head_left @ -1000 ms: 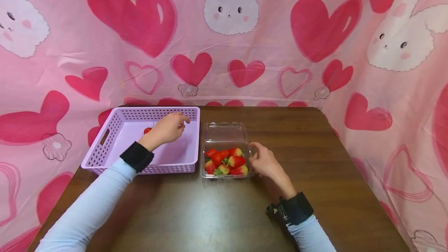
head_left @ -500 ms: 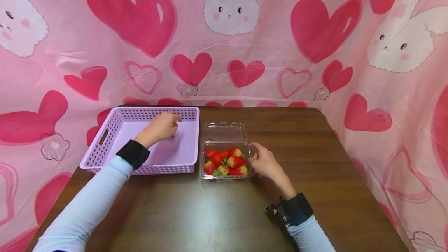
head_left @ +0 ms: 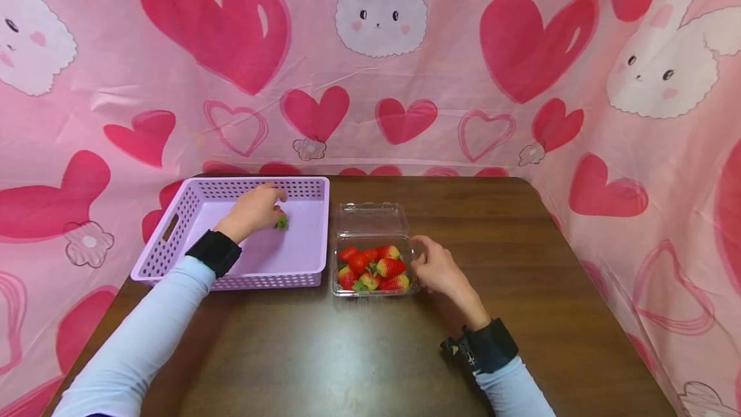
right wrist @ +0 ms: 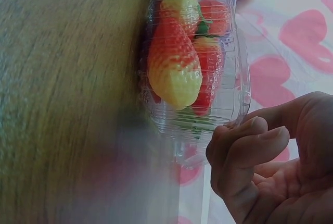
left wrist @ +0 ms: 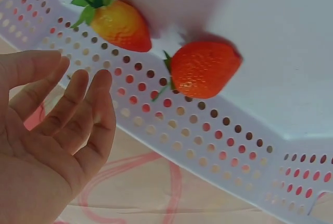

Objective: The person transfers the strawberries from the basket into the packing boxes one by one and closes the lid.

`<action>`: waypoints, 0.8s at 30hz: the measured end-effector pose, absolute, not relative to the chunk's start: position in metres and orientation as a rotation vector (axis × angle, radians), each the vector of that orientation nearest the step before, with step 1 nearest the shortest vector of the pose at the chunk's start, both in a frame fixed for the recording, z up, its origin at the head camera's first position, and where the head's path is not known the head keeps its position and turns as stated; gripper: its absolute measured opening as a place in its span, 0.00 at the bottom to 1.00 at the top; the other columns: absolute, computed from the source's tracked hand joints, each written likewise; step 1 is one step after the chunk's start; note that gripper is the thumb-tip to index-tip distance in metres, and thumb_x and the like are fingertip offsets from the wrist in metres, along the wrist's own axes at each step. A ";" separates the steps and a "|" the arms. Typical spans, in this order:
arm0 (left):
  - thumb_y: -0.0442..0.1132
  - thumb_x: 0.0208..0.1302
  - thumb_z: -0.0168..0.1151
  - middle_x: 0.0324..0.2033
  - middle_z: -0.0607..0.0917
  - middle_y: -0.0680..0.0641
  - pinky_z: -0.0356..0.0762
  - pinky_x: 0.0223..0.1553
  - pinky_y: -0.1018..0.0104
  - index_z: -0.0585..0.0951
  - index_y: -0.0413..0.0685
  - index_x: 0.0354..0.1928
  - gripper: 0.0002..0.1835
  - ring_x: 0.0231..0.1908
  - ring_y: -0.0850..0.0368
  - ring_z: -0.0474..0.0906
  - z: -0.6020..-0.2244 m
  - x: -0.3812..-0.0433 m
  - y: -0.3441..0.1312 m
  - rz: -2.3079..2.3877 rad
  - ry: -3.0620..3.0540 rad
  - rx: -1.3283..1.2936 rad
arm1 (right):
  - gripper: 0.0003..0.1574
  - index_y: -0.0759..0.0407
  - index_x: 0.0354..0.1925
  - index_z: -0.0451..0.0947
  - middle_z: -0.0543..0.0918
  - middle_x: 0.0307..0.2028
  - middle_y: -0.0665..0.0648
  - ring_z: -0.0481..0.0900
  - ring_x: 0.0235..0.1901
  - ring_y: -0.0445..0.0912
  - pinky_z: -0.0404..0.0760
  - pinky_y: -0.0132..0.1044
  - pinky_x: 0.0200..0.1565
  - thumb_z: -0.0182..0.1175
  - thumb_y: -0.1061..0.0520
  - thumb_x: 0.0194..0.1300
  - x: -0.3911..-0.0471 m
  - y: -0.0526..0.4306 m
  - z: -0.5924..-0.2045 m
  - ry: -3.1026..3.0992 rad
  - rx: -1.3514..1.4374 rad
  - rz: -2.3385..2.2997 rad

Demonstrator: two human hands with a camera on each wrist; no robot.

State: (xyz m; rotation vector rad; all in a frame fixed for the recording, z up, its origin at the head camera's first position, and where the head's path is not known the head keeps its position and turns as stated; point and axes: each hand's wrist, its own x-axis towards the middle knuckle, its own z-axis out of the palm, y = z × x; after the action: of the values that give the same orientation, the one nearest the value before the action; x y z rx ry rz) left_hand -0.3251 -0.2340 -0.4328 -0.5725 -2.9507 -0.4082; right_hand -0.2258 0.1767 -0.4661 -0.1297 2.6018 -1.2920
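My left hand [head_left: 255,211] is inside the lilac basket [head_left: 272,280], low over its floor, fingers loosely bent and holding nothing. Just beyond its fingertips in the left wrist view lie a yellow-orange strawberry [left wrist: 120,26] with green leaves and a red strawberry [left wrist: 205,70]. From the head, a leafy strawberry top [head_left: 281,220] peeks out beside the fingers; the other berry is hidden behind the hand. My right hand [head_left: 440,266] pinches the right rim of a clear plastic clamshell box [right wrist: 242,86], which holds several red and yellowish strawberries [head_left: 390,267].
The clamshell's hinged lid [head_left: 372,219] lies back, away from me. Basket and box stand side by side on a brown wooden table [head_left: 347,352]. A pink curtain [head_left: 446,140] with hearts and rabbits hangs behind and at both sides.
My left hand has drawn leftward across the basket, and a strawberry's green leaves have come into view by its fingers. The right hand and the clamshell have stayed in place.
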 end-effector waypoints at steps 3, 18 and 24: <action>0.29 0.57 0.67 0.45 0.84 0.33 0.79 0.48 0.37 0.86 0.34 0.50 0.17 0.47 0.34 0.82 -0.436 -0.326 -0.237 -0.405 -2.956 -0.586 | 0.33 0.61 0.72 0.67 0.79 0.22 0.58 0.74 0.15 0.50 0.79 0.40 0.21 0.62 0.65 0.71 -0.226 0.177 -0.466 2.602 -0.127 -1.294; 0.29 0.63 0.68 0.44 0.87 0.35 0.79 0.49 0.38 0.86 0.36 0.51 0.14 0.47 0.36 0.82 -0.445 -0.327 -0.241 -0.376 -3.039 -0.592 | 0.33 0.61 0.72 0.68 0.79 0.22 0.58 0.75 0.15 0.51 0.79 0.41 0.21 0.62 0.65 0.71 -0.226 0.176 -0.465 2.606 -0.117 -1.304; 0.27 0.63 0.67 0.38 0.87 0.38 0.80 0.46 0.40 0.86 0.37 0.46 0.10 0.41 0.39 0.82 -0.448 -0.325 -0.242 -0.371 -3.056 -0.606 | 0.33 0.61 0.72 0.67 0.79 0.23 0.58 0.74 0.15 0.51 0.79 0.41 0.20 0.61 0.66 0.71 -0.226 0.177 -0.466 2.596 -0.116 -1.308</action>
State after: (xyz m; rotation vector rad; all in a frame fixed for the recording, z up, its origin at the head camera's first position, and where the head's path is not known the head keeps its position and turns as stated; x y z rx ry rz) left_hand -0.3250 -0.2416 -0.4480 -0.6064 -3.0565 -0.3711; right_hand -0.2260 0.1767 -0.4662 -0.1163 2.5963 -1.3078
